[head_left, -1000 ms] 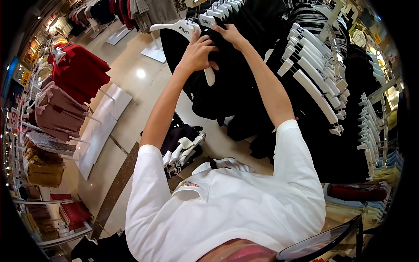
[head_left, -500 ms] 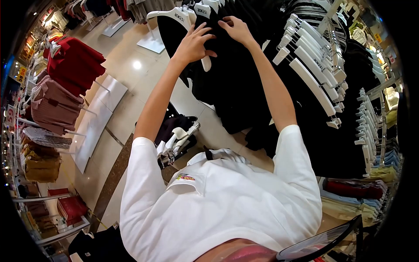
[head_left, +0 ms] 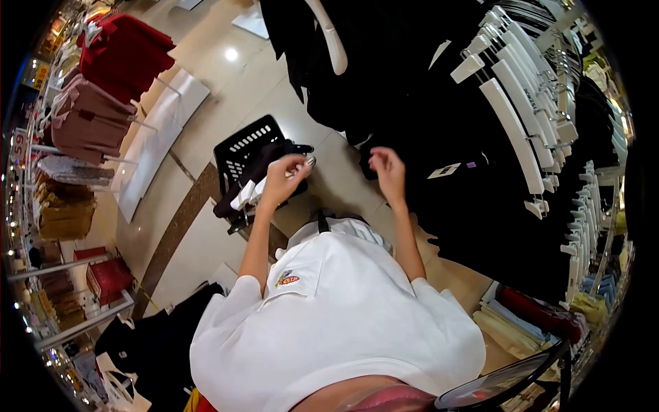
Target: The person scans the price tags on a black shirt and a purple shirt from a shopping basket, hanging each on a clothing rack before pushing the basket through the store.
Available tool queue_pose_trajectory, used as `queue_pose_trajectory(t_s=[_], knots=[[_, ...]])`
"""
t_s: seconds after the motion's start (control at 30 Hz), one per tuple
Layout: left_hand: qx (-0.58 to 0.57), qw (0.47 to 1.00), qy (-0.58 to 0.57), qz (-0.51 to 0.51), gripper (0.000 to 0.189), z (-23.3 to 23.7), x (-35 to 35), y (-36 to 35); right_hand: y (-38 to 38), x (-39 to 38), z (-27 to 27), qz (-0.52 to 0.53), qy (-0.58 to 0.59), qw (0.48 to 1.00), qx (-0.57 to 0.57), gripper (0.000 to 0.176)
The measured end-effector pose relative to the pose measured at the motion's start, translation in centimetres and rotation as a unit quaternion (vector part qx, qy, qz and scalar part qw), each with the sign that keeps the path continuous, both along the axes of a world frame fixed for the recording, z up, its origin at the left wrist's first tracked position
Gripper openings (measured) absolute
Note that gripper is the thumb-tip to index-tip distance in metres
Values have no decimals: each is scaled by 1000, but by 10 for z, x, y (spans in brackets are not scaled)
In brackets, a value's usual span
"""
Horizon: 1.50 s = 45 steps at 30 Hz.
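Note:
Both hands are lowered in front of my white shirt. My left hand point(head_left: 285, 180) has loosely bent fingers with the thumb apart, and nothing shows in its grip. Just below and beside it is a black plastic basket point(head_left: 252, 139) with dark clothing point(head_left: 255, 172) and white hangers point(head_left: 248, 193) on it. My right hand point(head_left: 390, 175) is half curled, fingers apart from the thumb, before the black garments point(head_left: 384, 89) on the rack; nothing is seen in it. A white hanger point(head_left: 331, 42) sticks out from those garments. A white tag point(head_left: 444, 171) lies against the black clothes.
White clip hangers point(head_left: 511, 130) line a rail at the right. Red tops point(head_left: 127, 55) and pink tops point(head_left: 93, 117) hang at the left above a white display base point(head_left: 165, 141). Folded clothes point(head_left: 515, 323) are stacked lower right. More black clothing point(head_left: 161, 336) lies lower left.
Both hands have left the hangers at the top of the black garments and come down toward my body, the left one to the basket. The view has tilted down, showing more of the basket.

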<state>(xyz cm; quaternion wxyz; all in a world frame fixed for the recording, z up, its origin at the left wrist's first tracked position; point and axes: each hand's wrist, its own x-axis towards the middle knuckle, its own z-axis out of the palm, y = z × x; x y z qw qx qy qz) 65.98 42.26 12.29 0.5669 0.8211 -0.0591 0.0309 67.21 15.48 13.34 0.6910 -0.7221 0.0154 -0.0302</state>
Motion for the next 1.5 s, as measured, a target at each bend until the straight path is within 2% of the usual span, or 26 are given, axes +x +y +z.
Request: queue_pose_trajectory(t_s=[0.07, 0.13, 0.3, 0.43, 0.5, 0.63, 0.7, 0.8, 0.87, 1.0, 1.03, 1.1, 1.17, 1.2, 1.27, 1.3, 1.37, 1.43, 1.5], knots=[[23, 997, 75, 21, 21, -28, -49, 3, -7, -36, -44, 52, 69, 994, -68, 14], [37, 985, 164, 32, 21, -35, -88, 2, -8, -68, -62, 91, 119, 987, -64, 15], [55, 970, 219, 90, 19, -55, -145, 3, 4, -93, -88, 178, 193, 964, -33, 14], [99, 956, 224, 159, 17, -48, -168, 16, 26, -71, -96, 272, 148, 946, -101, 16], [112, 948, 230, 188, 17, -50, -181, 28, 40, -55, -92, 340, 112, 920, -160, 18], [160, 934, 218, 233, 17, -57, -201, 53, 74, -33, -95, 386, 7, 901, -199, 17], [155, 931, 218, 249, 17, -60, -205, 64, 91, -33, -94, 395, -1, 897, -200, 16], [148, 933, 179, 274, 20, -64, -206, 82, 120, -38, -99, 401, -67, 885, -228, 26], [176, 943, 108, 263, 31, -79, -207, 98, 142, -48, -103, 392, -144, 867, -273, 41], [196, 936, 108, 271, 46, -95, -204, 130, 185, -65, -117, 440, -160, 824, -318, 51], [194, 937, 103, 271, 46, -97, -200, 137, 196, -69, -122, 436, -186, 823, -313, 49], [215, 938, 88, 256, 50, -105, -194, 152, 215, -69, -131, 448, -129, 797, -384, 44], [202, 952, 128, 190, 44, -118, -186, 169, 232, -66, -138, 419, -73, 791, -439, 41], [213, 952, 166, 144, 42, -136, -180, 177, 237, -59, -148, 427, -90, 773, -461, 39], [254, 937, 225, 81, 35, -136, -165, 180, 248, -46, -146, 457, -40, 747, -482, 40], [322, 921, 212, 58, 30, -149, -157, 181, 254, -42, -139, 470, -20, 737, -484, 40], [348, 902, 255, 22, 27, -142, -142, 184, 256, -36, -148, 475, -16, 731, -490, 41], [332, 916, 225, -15, 27, -147, -138, 190, 257, -38, -144, 463, 2, 749, -474, 38], [313, 926, 211, -14, 26, -151, -140, 195, 256, -40, -141, 461, 13, 742, -487, 37]])
